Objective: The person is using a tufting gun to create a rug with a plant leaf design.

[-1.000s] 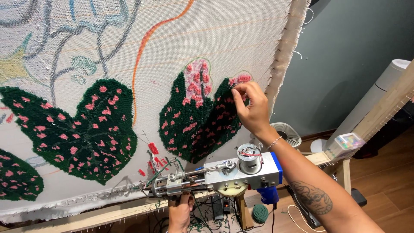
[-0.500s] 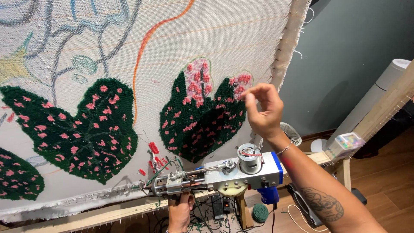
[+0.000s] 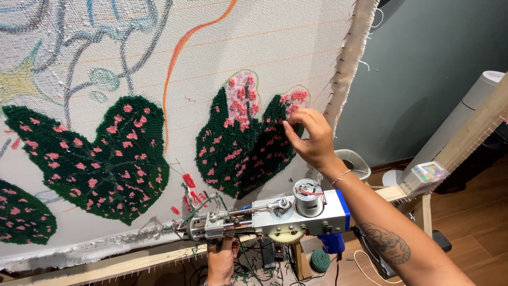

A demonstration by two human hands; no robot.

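Two hands are working at once. Nearest, low in the frame, the left hand (image 3: 222,259) is gripping the handle under the tufting gun (image 3: 264,217), fingers wrapped closed around it, holding the tool level with its needle end pointing left, just beside the lower edge of the stretched backing cloth (image 3: 275,47). Red yarn ends (image 3: 189,182) are dangling just above the needle end.

Farther up, the right hand (image 3: 312,137) is reaching to the right-hand tufted leaf (image 3: 248,143) — dark green pile flecked with pink. Thumb and forefinger are pinching together at the leaf's upper right edge, near a pink patch; whether a strand is actually caught between them, I cannot tell. The other fingers are curling loosely. A thin bracelet is sitting at the wrist, a tattoo showing on the forearm.

Judgement on doing this well: picking at pile is wanting a light pinch and a straight pull away from the cloth, so neighbouring loops are not dragging out; the gun is best staying steady and clear of the cloth while the other hand is busy.

Around: a larger green-and-pink leaf (image 3: 100,153) is lying to the left, another partly cut off at the far left edge. An orange line (image 3: 174,69) and grey-blue outlines are running over untufted cloth above. Below, the wooden frame rail (image 3: 132,262) is carrying the cloth; a green yarn ball (image 3: 319,260) and tangled cables are lying on the floor beneath — possible snags for the gun's cord. Beyond the right frame post, a small white fan (image 3: 354,163) and a white cylinder (image 3: 460,122) are standing against the grey wall.
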